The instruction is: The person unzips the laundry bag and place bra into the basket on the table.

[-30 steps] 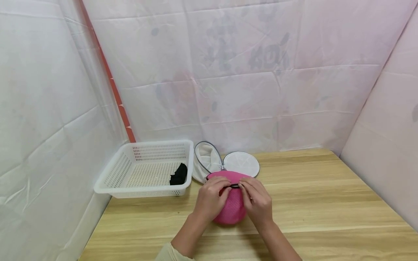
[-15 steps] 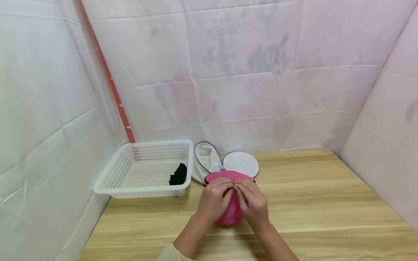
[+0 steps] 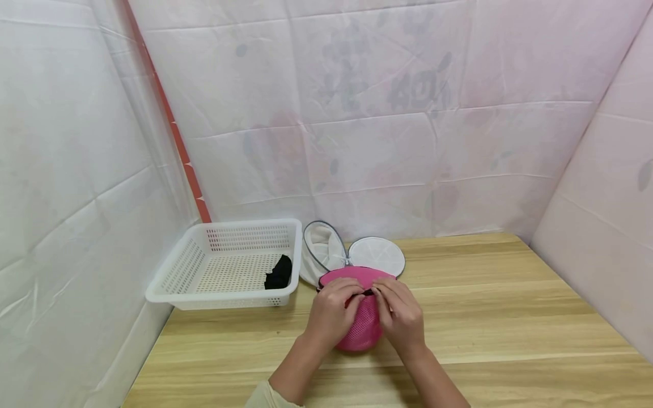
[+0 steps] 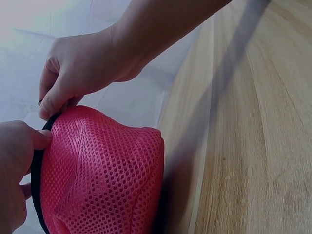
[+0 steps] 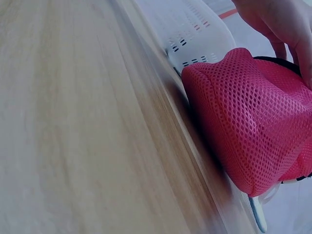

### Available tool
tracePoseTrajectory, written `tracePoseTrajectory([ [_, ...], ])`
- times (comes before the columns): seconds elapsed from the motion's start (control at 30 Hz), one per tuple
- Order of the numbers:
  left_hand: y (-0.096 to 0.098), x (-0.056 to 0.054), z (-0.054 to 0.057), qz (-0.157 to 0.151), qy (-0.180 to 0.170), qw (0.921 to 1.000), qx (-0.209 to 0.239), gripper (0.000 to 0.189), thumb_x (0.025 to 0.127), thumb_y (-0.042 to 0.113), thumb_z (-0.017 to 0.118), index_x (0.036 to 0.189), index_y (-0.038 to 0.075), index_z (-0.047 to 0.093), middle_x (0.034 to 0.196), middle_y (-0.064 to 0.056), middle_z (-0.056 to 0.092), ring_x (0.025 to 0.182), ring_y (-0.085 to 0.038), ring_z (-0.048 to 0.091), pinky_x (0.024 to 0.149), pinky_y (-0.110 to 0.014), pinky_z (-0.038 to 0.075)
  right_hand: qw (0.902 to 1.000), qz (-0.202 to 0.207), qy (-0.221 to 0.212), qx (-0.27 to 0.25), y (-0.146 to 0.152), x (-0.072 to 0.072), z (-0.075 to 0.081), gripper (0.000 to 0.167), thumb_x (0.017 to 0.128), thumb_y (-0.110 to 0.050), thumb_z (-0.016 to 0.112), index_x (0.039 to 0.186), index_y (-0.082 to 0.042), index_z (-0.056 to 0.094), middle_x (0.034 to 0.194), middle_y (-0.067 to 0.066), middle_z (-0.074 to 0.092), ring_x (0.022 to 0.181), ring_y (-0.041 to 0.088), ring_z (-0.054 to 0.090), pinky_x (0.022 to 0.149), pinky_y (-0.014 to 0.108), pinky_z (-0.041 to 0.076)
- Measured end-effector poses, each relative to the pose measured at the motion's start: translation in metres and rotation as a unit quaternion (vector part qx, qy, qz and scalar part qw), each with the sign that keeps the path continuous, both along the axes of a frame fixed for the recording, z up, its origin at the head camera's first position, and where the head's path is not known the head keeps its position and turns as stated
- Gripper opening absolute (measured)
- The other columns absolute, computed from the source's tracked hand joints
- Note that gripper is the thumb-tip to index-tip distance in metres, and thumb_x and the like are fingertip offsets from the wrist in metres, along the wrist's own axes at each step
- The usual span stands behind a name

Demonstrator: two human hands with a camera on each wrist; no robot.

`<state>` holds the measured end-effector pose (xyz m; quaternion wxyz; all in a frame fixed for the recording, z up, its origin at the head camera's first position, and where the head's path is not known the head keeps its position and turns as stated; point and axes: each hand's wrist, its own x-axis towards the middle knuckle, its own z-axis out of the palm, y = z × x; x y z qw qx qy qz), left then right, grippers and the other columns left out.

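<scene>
A pink mesh laundry bag (image 3: 361, 328) with black edging stands on the table in front of the person. On the near left of its rim, my left hand (image 3: 330, 311) pinches the black edging between thumb and fingers. My right hand (image 3: 403, 317) pinches the same edging a short way to the right, leaving a bit of black strip showing between the fingertips. The pink lid flap lies behind the hands. In the left wrist view, the bag's mesh side (image 4: 102, 170) bulges below the rim, and the bag's inside is hidden.
A white perforated basket (image 3: 224, 297) at the back left holds a black cloth item (image 3: 279, 273). Behind the pink bag lies a white mesh bag (image 3: 311, 272) with its round lid (image 3: 377, 256) folded out. White sheeting (image 3: 367, 147) walls the table (image 3: 510, 317) at the back and sides.
Half a second ago the fingertips of both hands met at the rim; now they are slightly apart, as they were a second ago. The bag has stayed nearly in place.
</scene>
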<state>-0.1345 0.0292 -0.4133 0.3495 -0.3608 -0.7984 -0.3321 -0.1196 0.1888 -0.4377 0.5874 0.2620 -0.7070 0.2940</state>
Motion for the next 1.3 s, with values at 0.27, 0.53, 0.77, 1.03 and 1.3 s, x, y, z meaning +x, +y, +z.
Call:
tracePoseTrajectory([
  [0.27,-0.003,0.0,-0.001,-0.002,-0.02,0.9998,0.004,0.011,0.08,0.008,0.08,0.091,0.008,0.077,0.094,0.001,0.075,0.096,-0.014,0.07,0.091,-0.026,0.056,0.9998,-0.003,-0.015,-0.016,0.005,0.0,-0.001,0.024,0.096,-0.012,0.063,0.089,0.008,0.074,0.091,0.018,0.072,0.085,0.034,0.067,0.098,0.022,0.051],
  [0.53,-0.003,0.0,-0.001,0.006,-0.015,0.9998,0.01,0.012,0.08,0.008,0.081,0.092,0.008,0.077,0.094,0.001,0.075,0.095,-0.014,0.07,0.09,-0.025,0.056,0.9996,-0.009,-0.01,-0.024,0.004,0.0,0.002,0.028,0.098,-0.016,0.061,0.088,0.007,0.074,0.09,0.018,0.073,0.084,0.035,0.068,0.098,0.022,0.051],
  [0.77,-0.003,0.0,0.0,0.005,-0.015,0.9997,0.018,0.014,0.079,0.009,0.081,0.092,0.007,0.077,0.095,0.0,0.075,0.095,-0.014,0.07,0.089,-0.026,0.056,0.9998,0.01,0.003,-0.019,0.0,0.002,0.005,0.026,0.097,-0.013,0.062,0.087,0.008,0.074,0.09,0.019,0.072,0.084,0.035,0.067,0.098,0.025,0.052],
  [1.03,0.003,0.002,0.001,-0.002,0.003,1.0,-0.004,0.014,0.081,0.011,0.08,0.094,0.008,0.078,0.097,0.0,0.075,0.096,-0.013,0.07,0.091,-0.023,0.055,0.9996,0.027,0.004,0.001,-0.008,0.005,0.003,0.023,0.096,-0.011,0.062,0.088,0.007,0.073,0.09,0.017,0.072,0.084,0.031,0.067,0.099,0.024,0.051],
  [1.3,0.004,0.003,0.002,0.008,0.01,0.9999,-0.011,0.012,0.081,0.01,0.08,0.093,0.008,0.078,0.095,0.0,0.075,0.094,-0.012,0.071,0.091,-0.023,0.055,0.9998,0.018,0.003,0.006,-0.009,0.004,0.003,0.025,0.097,-0.013,0.061,0.088,0.007,0.074,0.09,0.017,0.072,0.084,0.032,0.068,0.099,0.025,0.051],
])
